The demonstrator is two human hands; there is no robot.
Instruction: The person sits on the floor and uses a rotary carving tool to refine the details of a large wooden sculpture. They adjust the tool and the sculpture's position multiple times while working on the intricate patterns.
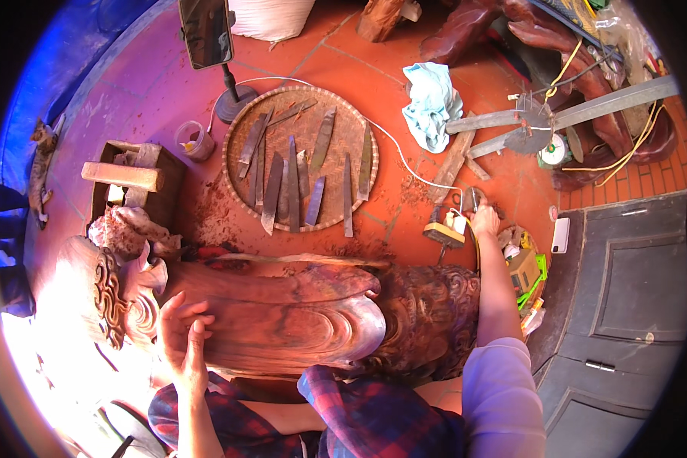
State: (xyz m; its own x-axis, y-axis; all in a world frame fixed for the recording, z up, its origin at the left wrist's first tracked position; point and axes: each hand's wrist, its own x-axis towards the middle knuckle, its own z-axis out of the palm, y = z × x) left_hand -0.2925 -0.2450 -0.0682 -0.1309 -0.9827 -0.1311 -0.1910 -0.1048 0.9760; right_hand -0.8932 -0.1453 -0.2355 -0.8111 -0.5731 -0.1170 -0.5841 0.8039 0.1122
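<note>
A large reddish-brown wood carving [275, 305] lies lengthwise in front of me, with swirling relief at both ends and a smoother hollowed middle. Over its left part my left hand [183, 332] is raised, fingers apart and holding nothing. My right hand [485, 221] reaches past the right end of the carving, low near the floor, its fingers curled. Beside it are a white plug-like piece [456, 221], a yellow-edged block [443, 234] and a grey rounded object [473, 200]. What the fingers hold, if anything, is too small to make out.
A round woven tray [349, 114] holds several flat chisel-like blades [292, 183]. Left of it stand a wooden box with a mallet [122, 176], a plastic cup [196, 143] and a phone on a stand [208, 34]. A white cable [397, 145] crosses the floor; a cat [41, 168] lies far left.
</note>
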